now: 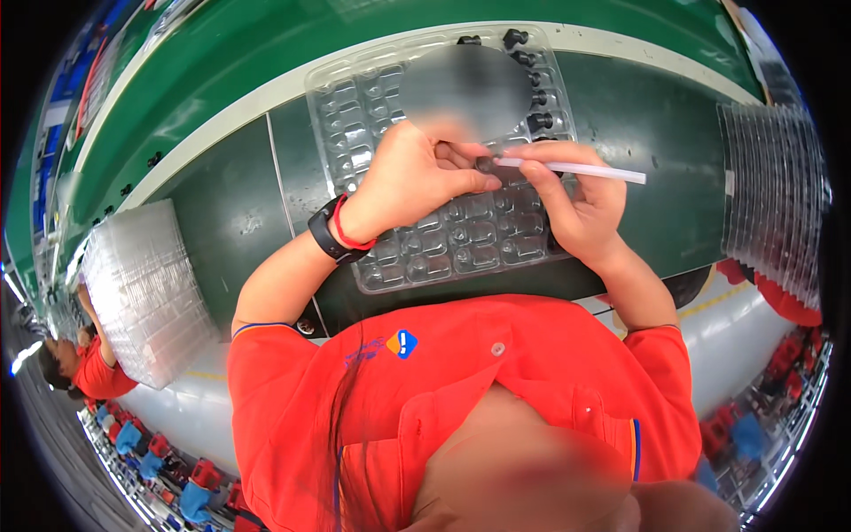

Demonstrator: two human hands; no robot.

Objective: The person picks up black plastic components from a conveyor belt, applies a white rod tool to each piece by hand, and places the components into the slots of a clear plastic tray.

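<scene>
Over a clear plastic tray with moulded pockets, my two hands meet. My left hand, with a dark watch and a red cord at its wrist, is closed in a pinch on a small dark round part. A thin white plastic stick sits between the fingers of my right hand, its inner end touching or very near that part. Several black fittings lie in the tray's right-hand pockets. A blurred patch hides the middle of the tray's far half.
Stacked clear trays stand at the right end of the dark green table; another clear stack is at the left. Beyond a pale rail runs a green surface. A person in red is at the far left.
</scene>
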